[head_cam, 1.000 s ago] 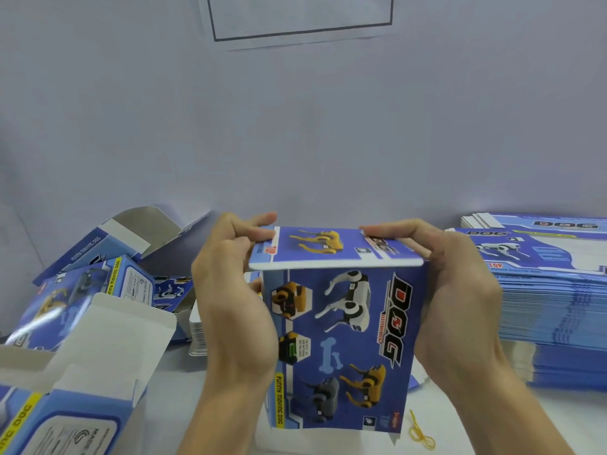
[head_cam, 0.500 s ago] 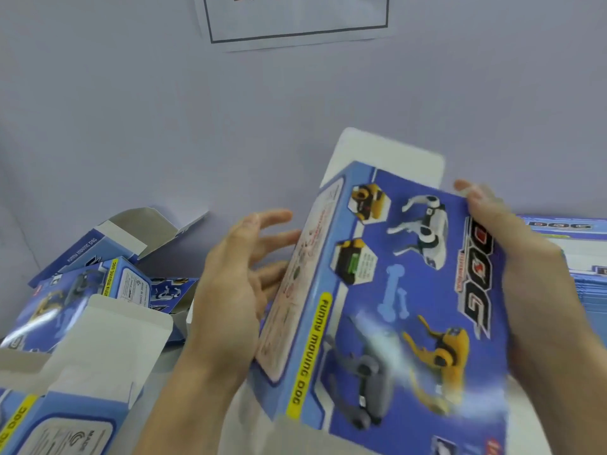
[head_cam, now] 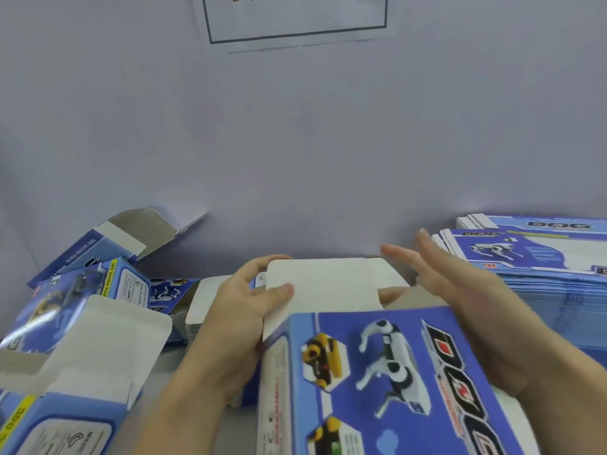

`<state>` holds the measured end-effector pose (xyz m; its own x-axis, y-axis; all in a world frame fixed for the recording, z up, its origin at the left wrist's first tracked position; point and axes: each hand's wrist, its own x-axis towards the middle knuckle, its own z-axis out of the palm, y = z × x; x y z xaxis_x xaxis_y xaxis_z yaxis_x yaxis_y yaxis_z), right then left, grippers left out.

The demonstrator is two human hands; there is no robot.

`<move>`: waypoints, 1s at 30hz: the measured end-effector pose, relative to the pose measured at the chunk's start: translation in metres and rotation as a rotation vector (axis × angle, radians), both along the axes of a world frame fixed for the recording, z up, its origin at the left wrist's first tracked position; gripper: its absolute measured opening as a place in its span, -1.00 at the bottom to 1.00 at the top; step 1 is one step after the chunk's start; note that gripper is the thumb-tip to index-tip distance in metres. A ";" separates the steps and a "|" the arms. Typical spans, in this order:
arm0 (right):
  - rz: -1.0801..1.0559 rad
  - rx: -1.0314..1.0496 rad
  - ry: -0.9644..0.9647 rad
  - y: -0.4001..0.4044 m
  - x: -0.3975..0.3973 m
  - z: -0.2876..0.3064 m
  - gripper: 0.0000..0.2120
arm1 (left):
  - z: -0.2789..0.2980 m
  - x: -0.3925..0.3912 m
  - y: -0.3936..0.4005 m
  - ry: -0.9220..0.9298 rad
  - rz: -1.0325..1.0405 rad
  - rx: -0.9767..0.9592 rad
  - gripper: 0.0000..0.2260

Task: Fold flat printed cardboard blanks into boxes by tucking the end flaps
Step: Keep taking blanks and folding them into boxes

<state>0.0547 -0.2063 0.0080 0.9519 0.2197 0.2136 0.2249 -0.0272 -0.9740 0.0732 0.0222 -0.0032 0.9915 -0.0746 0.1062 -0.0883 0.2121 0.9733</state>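
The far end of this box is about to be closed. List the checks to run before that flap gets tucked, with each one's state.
1. Box opened into shape: ok.
2. End flap free and unfolded: ok.
3. Left hand holds the flap's edge: ok.
4. Right hand steadies the box's side, its fingers straight: ok.
5. Side flaps folded in first: cannot tell.
6. Near end already tucked: cannot tell, out of view.

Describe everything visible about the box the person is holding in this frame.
The box is glossy blue printed cardboard, opened into shape, lying tilted with its front face up, showing robot dogs and "DOG" lettering. Its plain white end flap stands open at the far end. The left hand grips the flap's left edge, thumb on top; the right hand rests along the box's right side, fingers straight.
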 end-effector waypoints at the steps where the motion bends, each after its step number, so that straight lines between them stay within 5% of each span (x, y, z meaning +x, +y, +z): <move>1: 0.036 0.082 0.069 -0.004 0.007 -0.001 -0.57 | -0.002 0.000 -0.003 0.003 -0.030 -0.004 -0.81; 6: 0.012 0.017 0.174 -0.001 0.002 0.008 -0.85 | -0.008 0.002 -0.013 0.005 -0.045 0.009 -0.82; 14: -0.050 0.146 0.064 0.000 0.008 -0.009 -0.70 | -0.006 0.000 -0.016 -0.022 -0.088 -0.026 -0.80; 19: -0.062 0.137 -0.003 0.005 0.010 -0.011 -0.81 | -0.008 0.001 -0.016 -0.083 -0.070 0.084 -0.65; 30: -0.115 0.142 -0.073 0.007 0.011 -0.012 -0.88 | -0.011 0.002 -0.015 -0.146 -0.029 0.090 -0.86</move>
<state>0.0660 -0.1992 -0.0041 0.9499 0.0736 0.3037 0.2980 0.0795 -0.9513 0.0751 0.0072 -0.0137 0.9633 -0.1185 0.2407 -0.2255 0.1289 0.9657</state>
